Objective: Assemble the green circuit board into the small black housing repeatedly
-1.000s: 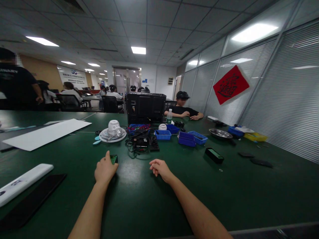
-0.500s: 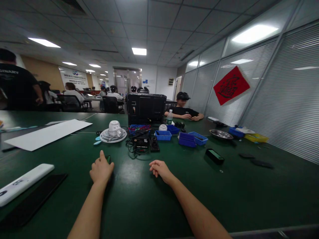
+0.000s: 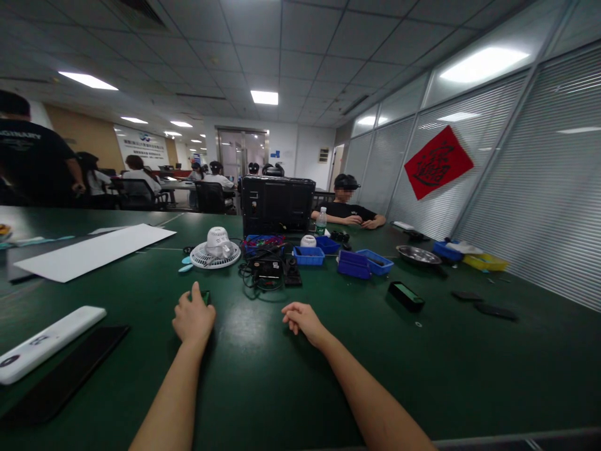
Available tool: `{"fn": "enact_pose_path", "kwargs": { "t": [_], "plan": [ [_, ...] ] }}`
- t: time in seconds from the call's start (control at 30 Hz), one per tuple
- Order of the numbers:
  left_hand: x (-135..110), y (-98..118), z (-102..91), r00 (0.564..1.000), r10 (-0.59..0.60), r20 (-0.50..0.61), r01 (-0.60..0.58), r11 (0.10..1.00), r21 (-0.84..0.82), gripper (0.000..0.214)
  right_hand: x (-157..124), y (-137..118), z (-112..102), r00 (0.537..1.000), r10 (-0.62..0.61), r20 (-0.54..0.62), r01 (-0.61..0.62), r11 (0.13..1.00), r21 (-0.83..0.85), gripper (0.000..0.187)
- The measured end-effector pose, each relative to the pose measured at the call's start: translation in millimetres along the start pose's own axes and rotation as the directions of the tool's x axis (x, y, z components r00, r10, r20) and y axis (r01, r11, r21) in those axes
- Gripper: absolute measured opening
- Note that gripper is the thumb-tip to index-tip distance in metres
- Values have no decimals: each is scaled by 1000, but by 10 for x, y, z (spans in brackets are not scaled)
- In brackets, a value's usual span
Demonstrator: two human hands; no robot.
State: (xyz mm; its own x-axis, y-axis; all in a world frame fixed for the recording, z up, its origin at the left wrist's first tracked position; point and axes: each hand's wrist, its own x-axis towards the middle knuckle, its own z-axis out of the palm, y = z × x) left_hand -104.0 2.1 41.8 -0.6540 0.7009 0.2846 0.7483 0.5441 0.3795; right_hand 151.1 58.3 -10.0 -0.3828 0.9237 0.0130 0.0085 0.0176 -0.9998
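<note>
My left hand [image 3: 194, 316] reaches over the green table and closes around a small dark-green object [image 3: 205, 297]. Its index finger points forward, and most of the object is hidden under the palm, so its kind cannot be made out. To the right, my right hand [image 3: 302, 321] hovers at or just above the tabletop with loosely curled, slightly parted fingers and nothing visible in them. Beyond the hands lie a white fan head [image 3: 216, 250] with its round grille and a black boxy device [image 3: 267, 269] among tangled cables.
A black monitor-like panel [image 3: 278, 205] stands mid-table beside a water bottle [image 3: 321, 220]. Blue trays [image 3: 308, 255], a metal dish [image 3: 417, 254] and a black box with green top [image 3: 405, 295] lie rightward. At left are a long white casing [image 3: 51, 343] and a dark strip [image 3: 66, 376]. A person sits opposite.
The view shifts very slightly. My left hand tilts a little and more of the dark-green object shows beside its fingers. My right hand stays in place.
</note>
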Motion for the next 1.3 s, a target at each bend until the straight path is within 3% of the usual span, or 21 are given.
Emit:
{"fn": "enact_pose_path", "kwargs": {
  "t": [0.1,0.17,0.33,0.47,0.6,0.73,0.9,1.03,1.17,1.3],
  "plan": [
    [45,-70,14,977,-134,-168,125,990,-64,58,-11,-14,4,1000,-1,2,1,1000,-2,16],
    [83,-114,33,956,-206,-208,183,975,-127,61,-14,-21,8,1000,1,5,0,1000,-8,16],
    [117,-130,23,946,-298,-126,266,938,-223,68,-7,-17,11,1000,-1,6,1,1000,-9,17],
    [83,-81,-7,978,-203,-51,193,968,-160,62,9,8,8,1000,-1,1,1,1000,-11,18],
    [55,-33,65,998,53,-15,-53,998,21,55,12,17,7,1000,-5,8,5,1000,-15,18],
    [15,28,172,977,211,2,-209,963,171,54,7,14,10,1000,-9,7,9,1000,-20,17],
    [-120,142,204,926,377,-21,-366,911,192,51,8,21,6,1000,-8,9,8,1000,-20,18],
    [-213,207,174,928,372,17,-371,918,139,53,7,19,2,1000,-6,13,6,1000,-19,17],
    [-179,154,135,968,251,-24,-247,963,106,62,4,10,3,1000,-2,20,2,1000,-22,17],
    [-38,23,133,977,147,151,-161,984,80,66,3,12,4,1000,-5,26,5,1000,-24,18]
  ]
}}
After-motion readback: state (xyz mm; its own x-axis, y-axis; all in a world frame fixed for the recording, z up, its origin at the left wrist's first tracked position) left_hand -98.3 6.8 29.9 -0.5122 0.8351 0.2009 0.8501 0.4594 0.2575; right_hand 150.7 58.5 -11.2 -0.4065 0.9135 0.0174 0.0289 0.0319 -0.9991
